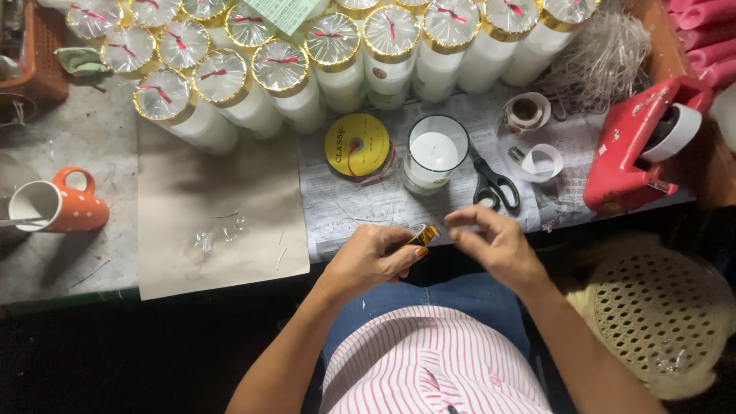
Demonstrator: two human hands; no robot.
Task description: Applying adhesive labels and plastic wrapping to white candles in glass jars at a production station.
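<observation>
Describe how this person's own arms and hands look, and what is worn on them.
Both forearms are bare, with no sleeves reaching them. The left hand and right hand wear no gloves, and no rings, watch or bracelets show. Fingernails are short; the left thumbnail looks orange-tinted. The shirt is white with thin pink stripes, above blue jeans.

Left hand (373, 257) fisted, right hand (494, 241) pinching, hands close together
</observation>
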